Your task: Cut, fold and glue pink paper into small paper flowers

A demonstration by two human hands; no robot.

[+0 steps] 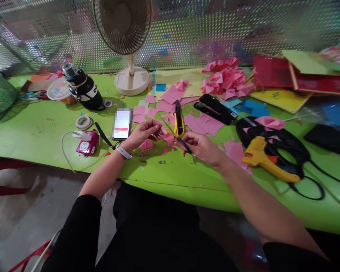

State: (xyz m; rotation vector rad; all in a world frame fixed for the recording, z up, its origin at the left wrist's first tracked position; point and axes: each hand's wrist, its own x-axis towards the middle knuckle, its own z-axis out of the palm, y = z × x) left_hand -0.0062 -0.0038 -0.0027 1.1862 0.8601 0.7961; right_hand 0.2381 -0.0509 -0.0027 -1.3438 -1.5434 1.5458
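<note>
My right hand (200,146) is closed around the dark handle of a pair of scissors (184,145), whose thin blades point up and left toward my other hand. My left hand (144,132), with a pale band on its wrist, pinches a small piece of pink paper (166,136) beside the blades. Whether the blades touch that paper is hard to tell. Just behind lies a yellow and black utility knife (178,119). Cut pink sheets (205,124) and small scraps are spread around both hands on the green table (158,175).
A phone (121,122), tape roll (84,122) and pink power adapter (87,143) lie to the left. Behind stand a black bottle (83,87) and fan (132,81). To the right are a stapler (215,108), yellow glue gun (268,160) and folded pink pieces (226,79).
</note>
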